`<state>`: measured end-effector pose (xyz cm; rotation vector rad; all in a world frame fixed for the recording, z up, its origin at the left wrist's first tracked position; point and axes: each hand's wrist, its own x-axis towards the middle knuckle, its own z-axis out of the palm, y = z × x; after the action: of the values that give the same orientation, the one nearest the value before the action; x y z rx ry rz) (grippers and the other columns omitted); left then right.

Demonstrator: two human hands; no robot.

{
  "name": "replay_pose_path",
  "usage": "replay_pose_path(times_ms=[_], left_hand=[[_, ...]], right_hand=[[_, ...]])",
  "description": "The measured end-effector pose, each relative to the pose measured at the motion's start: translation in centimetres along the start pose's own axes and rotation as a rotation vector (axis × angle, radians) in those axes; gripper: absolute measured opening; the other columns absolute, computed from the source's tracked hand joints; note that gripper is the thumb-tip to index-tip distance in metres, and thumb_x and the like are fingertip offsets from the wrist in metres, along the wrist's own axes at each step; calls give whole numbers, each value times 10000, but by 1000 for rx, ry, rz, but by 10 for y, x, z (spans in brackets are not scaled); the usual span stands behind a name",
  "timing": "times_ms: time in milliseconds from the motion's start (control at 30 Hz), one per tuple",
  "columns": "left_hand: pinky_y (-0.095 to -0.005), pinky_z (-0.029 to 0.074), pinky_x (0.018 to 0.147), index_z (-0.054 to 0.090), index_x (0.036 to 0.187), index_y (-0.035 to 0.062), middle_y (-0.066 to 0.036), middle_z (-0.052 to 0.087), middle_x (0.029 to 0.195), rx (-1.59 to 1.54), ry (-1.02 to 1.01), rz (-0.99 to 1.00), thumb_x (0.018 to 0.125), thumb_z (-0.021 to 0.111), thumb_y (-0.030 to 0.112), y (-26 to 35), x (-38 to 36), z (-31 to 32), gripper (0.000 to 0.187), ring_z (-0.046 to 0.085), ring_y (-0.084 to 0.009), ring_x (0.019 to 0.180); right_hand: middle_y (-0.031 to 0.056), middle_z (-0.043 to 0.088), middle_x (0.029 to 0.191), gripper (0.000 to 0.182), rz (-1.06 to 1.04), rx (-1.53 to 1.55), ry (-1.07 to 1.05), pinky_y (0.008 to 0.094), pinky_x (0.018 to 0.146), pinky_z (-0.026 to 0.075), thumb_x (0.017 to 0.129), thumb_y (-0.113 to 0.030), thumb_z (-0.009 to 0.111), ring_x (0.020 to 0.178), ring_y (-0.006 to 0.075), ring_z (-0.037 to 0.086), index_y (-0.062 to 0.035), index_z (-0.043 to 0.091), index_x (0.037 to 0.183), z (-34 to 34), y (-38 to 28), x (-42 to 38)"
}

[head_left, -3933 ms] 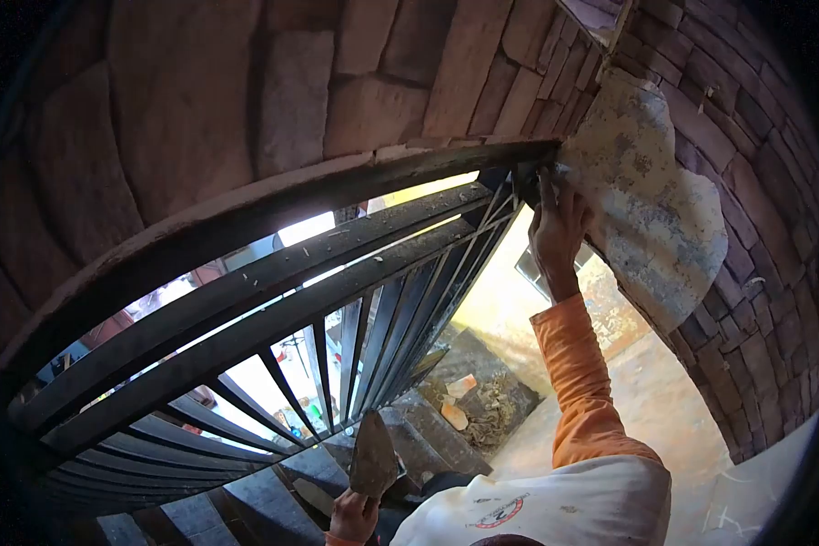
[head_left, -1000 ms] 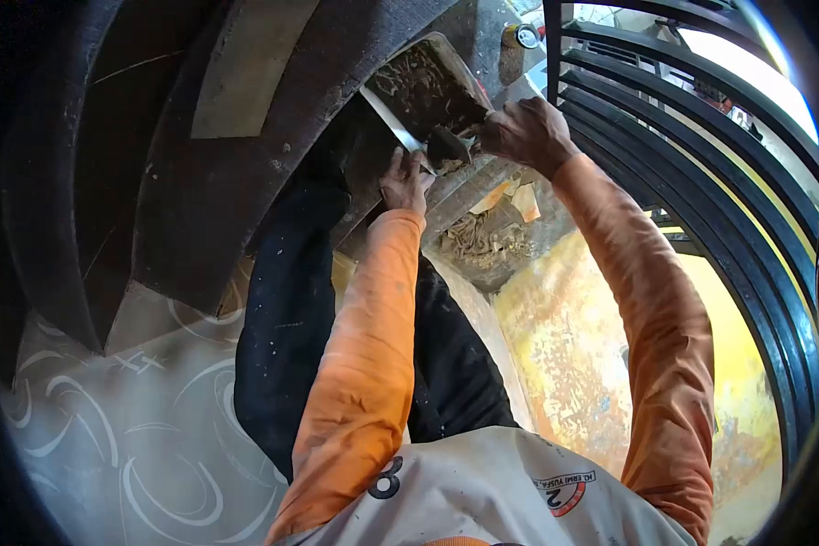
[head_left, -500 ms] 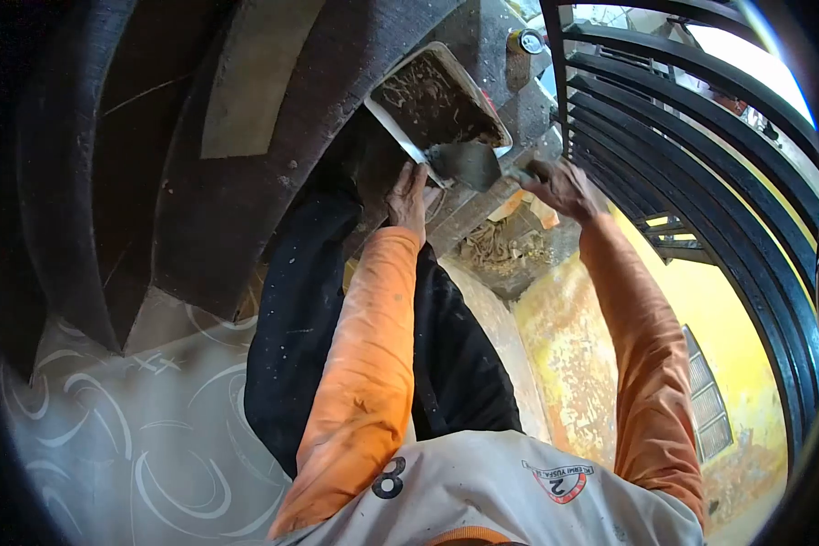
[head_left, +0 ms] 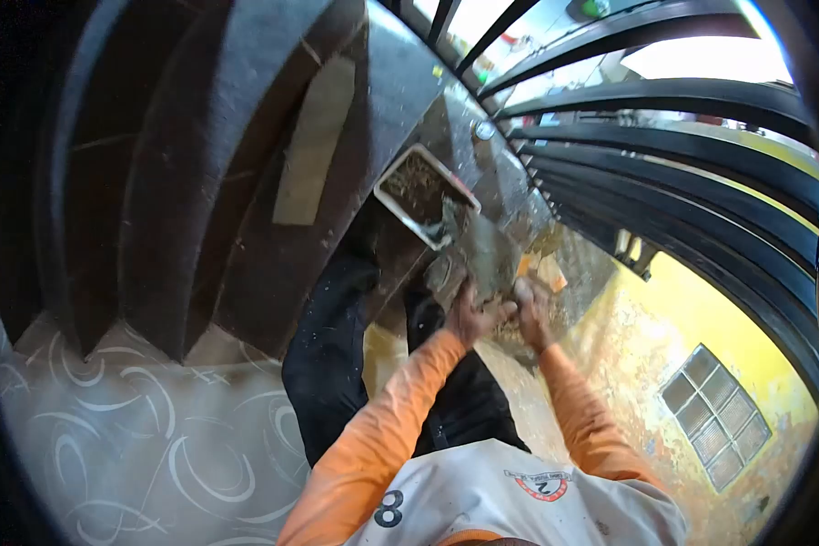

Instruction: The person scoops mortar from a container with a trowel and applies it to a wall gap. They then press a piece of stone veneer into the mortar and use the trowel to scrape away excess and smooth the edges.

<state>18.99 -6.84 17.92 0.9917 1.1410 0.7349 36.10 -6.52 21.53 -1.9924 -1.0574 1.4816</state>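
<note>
My left hand (head_left: pixel 474 315) and my right hand (head_left: pixel 534 311) are close together in front of my knees. Closed fingers on my right hand grip a trowel whose handle is hidden; its wide grey blade (head_left: pixel 487 247), blurred, reaches toward the tray. My left hand is at the near end of the blade with its fingers bent inward. Whatever it holds is too blurred to make out. Just beyond the blade is a white-rimmed rectangular tray (head_left: pixel 395 202), holding dark brown material with pale strands and a grey smear at its near corner.
Dark stair steps (head_left: pixel 187 182) fan out at left, one bearing a pale rectangular board (head_left: pixel 314 150). Black metal railing bars (head_left: pixel 664 136) curve along the right. A small can (head_left: pixel 484 130) stands beyond the tray. A peeling yellow wall (head_left: pixel 642 355) and patterned floor (head_left: pixel 191 446) lie below.
My left hand has left the tray's rim and come toward my body. My right hand has drawn back with the trowel, bringing both hands together. The view has shifted, showing the tray lower.
</note>
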Motion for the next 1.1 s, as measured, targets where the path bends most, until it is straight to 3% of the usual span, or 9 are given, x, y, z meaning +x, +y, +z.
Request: replay_pose_path(times_ms=[67,133,300,367,633,700,767,967,1100], left_hand=[[-402,464,1052,494,1436,24,-144,625,1353,-152,39,-168,911,806,351,81,-20,7,693,615,-260,1189],[-374,485,998,573,1371,26,-108,660,1294,-95,230,133,999,710,329,120,-36,10,499,617,-224,1168],[-310,480,972,603,1361,11,-67,658,1317,-342,208,158,1088,572,274,231,-66,9,381,595,-144,1149],[-314,477,979,601,1389,18,-70,656,1335,-378,187,238,1084,583,296,249,-76,8,414,590,-143,1162],[-376,538,885,622,1344,1,-170,716,1179,201,-102,379,1090,542,213,361,-103,-16,340,703,-331,1026],[-396,550,920,627,1333,5,-208,703,1225,254,-134,714,1083,536,189,387,-100,-16,324,698,-392,1099],[-389,550,953,632,1331,3,-214,683,1292,270,-162,686,1085,520,200,398,-99,-26,335,681,-373,1186],[-405,554,727,698,1253,52,-138,733,928,463,-370,516,1061,566,280,459,-99,-73,326,715,-309,816],[-399,495,605,722,1136,60,-102,675,757,380,-504,391,1032,620,285,493,-86,-101,269,646,-255,642]], right_hand=[[141,638,827,468,60,127,-4,403,747,482,1044,-402,453,810,251,616,17,633,942,-3,-30,-42],[145,624,869,405,-92,124,46,387,755,474,1051,-331,423,834,248,605,14,623,982,2,-54,-77],[152,612,1050,358,-170,137,34,348,866,490,1066,-285,416,969,247,620,6,603,1161,-7,-155,-138],[128,612,1104,321,-286,548,405,342,933,502,1043,-229,513,1006,238,632,-5,585,1261,-28,-209,-153],[199,495,1458,544,-1019,-721,669,445,1002,533,933,-279,748,1230,337,579,-134,588,1432,-138,-392,-219],[196,482,1484,530,-1241,-850,581,470,1009,544,916,-198,721,1276,378,570,-176,605,1433,-147,-409,-227],[187,504,1454,556,-1187,-678,456,459,999,556,911,-124,682,1285,367,574,-168,588,1457,-147,-385,-216],[167,626,1335,434,-1080,-423,581,410,938,565,973,-160,700,1158,315,663,-136,649,1403,-121,-398,-241],[104,747,1178,383,-465,606,610,310,851,593,1055,-257,642,900,161,719,0,647,1339,-113,-414,-252]])
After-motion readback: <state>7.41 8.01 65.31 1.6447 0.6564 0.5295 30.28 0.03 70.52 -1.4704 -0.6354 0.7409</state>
